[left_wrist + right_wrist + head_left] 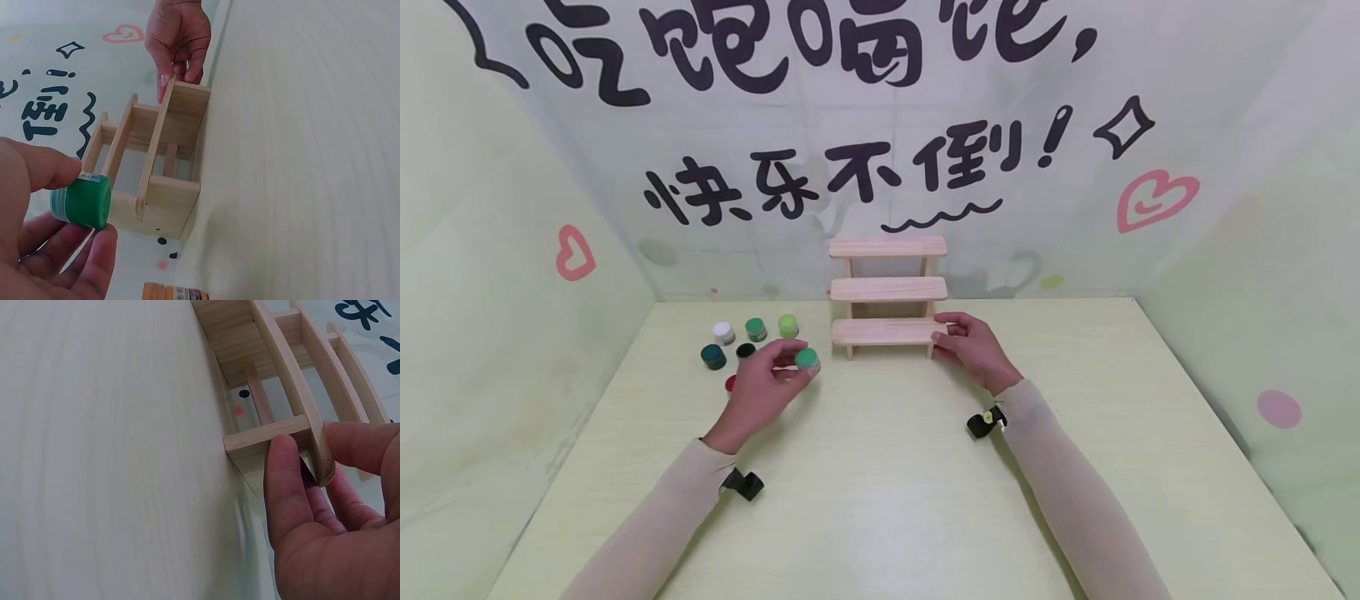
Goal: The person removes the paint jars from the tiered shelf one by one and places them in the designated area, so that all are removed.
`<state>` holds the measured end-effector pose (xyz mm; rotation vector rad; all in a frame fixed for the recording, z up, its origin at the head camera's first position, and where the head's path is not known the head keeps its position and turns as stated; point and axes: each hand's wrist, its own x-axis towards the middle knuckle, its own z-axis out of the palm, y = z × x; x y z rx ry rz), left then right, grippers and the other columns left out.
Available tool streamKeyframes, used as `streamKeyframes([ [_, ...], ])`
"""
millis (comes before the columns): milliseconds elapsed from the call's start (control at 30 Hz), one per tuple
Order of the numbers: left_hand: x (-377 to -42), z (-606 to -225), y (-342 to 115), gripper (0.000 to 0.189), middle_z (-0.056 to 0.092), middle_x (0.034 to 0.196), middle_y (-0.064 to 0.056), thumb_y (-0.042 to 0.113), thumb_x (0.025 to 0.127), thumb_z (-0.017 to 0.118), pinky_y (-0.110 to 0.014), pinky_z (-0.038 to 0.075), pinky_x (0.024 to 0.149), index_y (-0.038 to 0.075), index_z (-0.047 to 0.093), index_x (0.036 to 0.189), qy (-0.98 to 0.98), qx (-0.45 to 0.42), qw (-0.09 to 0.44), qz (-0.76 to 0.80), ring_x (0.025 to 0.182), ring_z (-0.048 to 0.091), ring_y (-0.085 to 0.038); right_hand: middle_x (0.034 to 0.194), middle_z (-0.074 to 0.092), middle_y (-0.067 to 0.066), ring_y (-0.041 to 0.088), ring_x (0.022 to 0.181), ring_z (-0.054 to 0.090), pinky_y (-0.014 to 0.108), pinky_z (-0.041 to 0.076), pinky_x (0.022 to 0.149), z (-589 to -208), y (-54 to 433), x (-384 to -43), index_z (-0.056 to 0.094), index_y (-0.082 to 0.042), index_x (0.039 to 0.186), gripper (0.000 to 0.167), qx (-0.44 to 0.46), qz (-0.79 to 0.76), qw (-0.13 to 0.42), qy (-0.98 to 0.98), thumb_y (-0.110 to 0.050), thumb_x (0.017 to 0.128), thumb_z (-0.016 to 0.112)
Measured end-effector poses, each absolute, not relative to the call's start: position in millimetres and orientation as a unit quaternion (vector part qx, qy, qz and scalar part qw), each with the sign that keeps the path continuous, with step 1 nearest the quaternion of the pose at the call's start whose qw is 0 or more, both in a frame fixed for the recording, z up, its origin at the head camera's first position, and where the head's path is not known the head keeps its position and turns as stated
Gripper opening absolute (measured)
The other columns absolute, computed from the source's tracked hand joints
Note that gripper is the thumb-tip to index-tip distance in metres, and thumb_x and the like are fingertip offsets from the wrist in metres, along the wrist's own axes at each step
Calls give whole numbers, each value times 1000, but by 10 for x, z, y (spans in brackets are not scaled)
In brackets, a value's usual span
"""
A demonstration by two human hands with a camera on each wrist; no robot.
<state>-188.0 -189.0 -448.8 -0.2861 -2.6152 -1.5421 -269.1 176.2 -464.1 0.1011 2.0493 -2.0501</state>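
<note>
Between thumb and fingers, my left hand pinches a small paint jar with a green lid, held over the table left of the wooden stand. Up close in the left wrist view, the green jar lies tilted on its side, a label round it. The three-step stand is pale bare wood and stands against the back wall. My right hand grips the right end of its lowest step; in the right wrist view the thumb and fingers are at the board's end and the leg under it.
Several small jars are grouped at the back left: white, green, light green, dark teal and black. A red one is partly hidden by my left hand. Printed cloth walls enclose the table.
</note>
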Motion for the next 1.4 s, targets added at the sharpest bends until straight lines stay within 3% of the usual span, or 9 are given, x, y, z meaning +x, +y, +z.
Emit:
streamKeyframes([
  [200, -1810, -4500, -2106, 45, 71, 129, -9, 35, 96, 80, -17, 61, 84, 14, 67, 134, -852, -73, 58, -516, 113, 73, -29, 107, 55, 6, 17, 101, 68, 32, 63, 95, -4652, 1769, -2694, 56, -4, 146, 44, 35, -699, 121, 704, -3, 102, 66],
  [500, -1737, -4502, -2390, 57, 68, 133, -10, 42, 96, 79, -9, 57, 84, 9, 63, 140, -859, -45, 70, -504, 116, 70, -29, 109, 56, 6, 19, 104, 69, 32, 63, 95, -4643, 1767, -2706, 56, -4, 145, 44, 37, -704, 123, 699, -3, 102, 66],
  [667, -1716, -4499, -2516, 55, 67, 131, -11, 41, 97, 78, -14, 61, 81, 10, 63, 139, -863, -33, 76, -498, 112, 72, -27, 110, 56, 6, 22, 108, 68, 32, 63, 95, -4645, 1779, -2707, 56, -5, 146, 45, 38, -702, 126, 700, -3, 102, 67],
  [767, -1705, -4500, -2593, 53, 68, 131, -13, 40, 97, 78, -16, 62, 79, 11, 63, 139, -862, -22, 77, -501, 107, 75, -22, 111, 56, 7, 22, 108, 69, 32, 63, 95, -4644, 1783, -2708, 56, -4, 146, 45, 38, -701, 126, 701, -4, 102, 67],
  [933, -1679, -4513, -2734, 55, 68, 132, -11, 42, 97, 77, -9, 58, 83, 11, 62, 141, -872, 1, 89, -482, 108, 71, -10, 110, 55, 7, 20, 104, 69, 33, 63, 95, -4644, 1782, -2708, 56, -4, 146, 45, 34, -700, 125, 702, -3, 103, 66],
  [1167, -1609, -4540, -2931, 56, 67, 135, -15, 45, 99, 74, -5, 54, 79, 12, 60, 142, -890, 43, 91, -445, 117, 71, -33, 109, 55, 6, 18, 102, 69, 36, 62, 99, -4621, 1773, -2694, 56, -4, 146, 45, 35, -699, 124, 704, -3, 102, 66],
  [1400, -1577, -4600, -3145, 61, 66, 137, -19, 47, 98, 74, -2, 52, 79, 9, 59, 143, -895, 73, 84, -431, 122, 68, -35, 110, 57, 7, 17, 101, 69, 36, 62, 99, -4610, 1763, -2677, 56, -4, 146, 44, 37, -696, 121, 707, -3, 103, 66],
])
